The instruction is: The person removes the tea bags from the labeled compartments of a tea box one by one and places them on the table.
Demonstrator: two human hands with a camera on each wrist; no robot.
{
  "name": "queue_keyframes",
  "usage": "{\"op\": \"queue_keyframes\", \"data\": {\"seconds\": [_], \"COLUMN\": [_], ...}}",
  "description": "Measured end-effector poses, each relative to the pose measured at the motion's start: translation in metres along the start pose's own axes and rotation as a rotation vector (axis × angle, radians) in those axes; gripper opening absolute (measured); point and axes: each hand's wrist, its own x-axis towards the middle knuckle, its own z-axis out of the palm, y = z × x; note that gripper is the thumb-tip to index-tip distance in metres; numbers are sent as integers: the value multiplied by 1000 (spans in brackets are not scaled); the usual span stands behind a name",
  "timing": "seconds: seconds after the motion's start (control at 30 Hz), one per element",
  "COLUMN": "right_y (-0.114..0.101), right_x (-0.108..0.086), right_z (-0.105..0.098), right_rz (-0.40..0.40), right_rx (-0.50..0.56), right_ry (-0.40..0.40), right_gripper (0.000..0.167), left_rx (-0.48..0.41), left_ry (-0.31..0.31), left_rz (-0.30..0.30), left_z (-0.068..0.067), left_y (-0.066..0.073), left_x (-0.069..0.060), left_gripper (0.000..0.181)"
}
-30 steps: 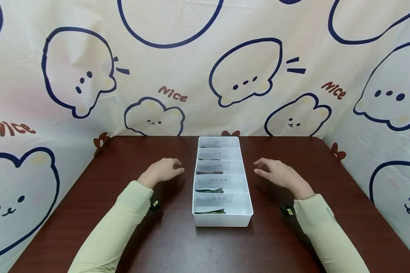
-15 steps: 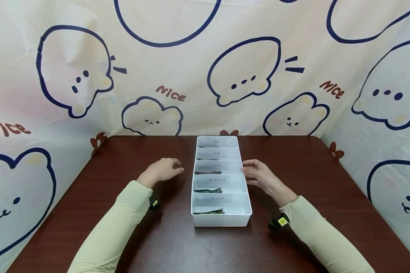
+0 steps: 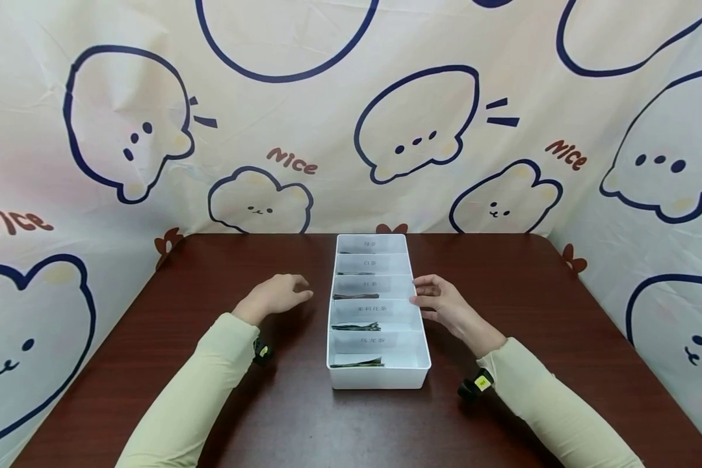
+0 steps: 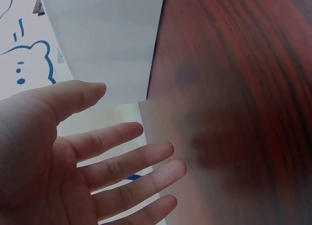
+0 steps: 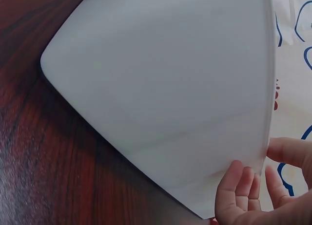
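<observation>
A long white divided box (image 3: pixel 380 378) stands on the table, its short end toward me. Chinese labels mark its compartments, and a thin dark stack, like packets seen edge-on, lies at the left of each. My right hand (image 3: pixel 452 309) touches the box's right side near the middle, with the thumb and a finger at the rim. In the right wrist view the fingers (image 5: pixel 227 191) rest lightly against the outer wall. My left hand (image 3: pixel 273 296) hovers left of the box, apart from it. The left wrist view shows its fingers (image 4: pixel 129 154) spread and relaxed, holding nothing.
The dark red-brown wooden table (image 3: pixel 257 416) extends on both sides of the box. Behind it and at both sides hangs a pale cloth (image 3: pixel 339 117) printed with cartoon bears. Each wrist wears a dark band-mounted device, such as the right one (image 3: pixel 476 383).
My right hand has moved left from beside the box to touch its right wall and rim. My left hand has barely moved. The box stays in place.
</observation>
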Motion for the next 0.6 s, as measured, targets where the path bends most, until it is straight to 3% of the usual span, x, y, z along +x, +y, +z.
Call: {"op": "queue_keyframes", "data": {"seconds": [0.33, 0.47, 0.6], "right_y": [-4, -3, -2], "right_x": [3, 4, 3], "right_z": [-2, -2, -3], "right_rz": [41, 46, 56], "right_rx": [-41, -43, -46], "right_ry": [-15, -19, -15], "right_gripper": [46, 45, 46], "left_rx": [-35, -128, -255], "left_ry": [32, 98, 196], "left_rz": [35, 91, 173], "left_z": [-5, -15, -28], "left_y": [-1, 7, 24], "left_x": [-5, -15, -32], "left_gripper": [42, 38, 29]}}
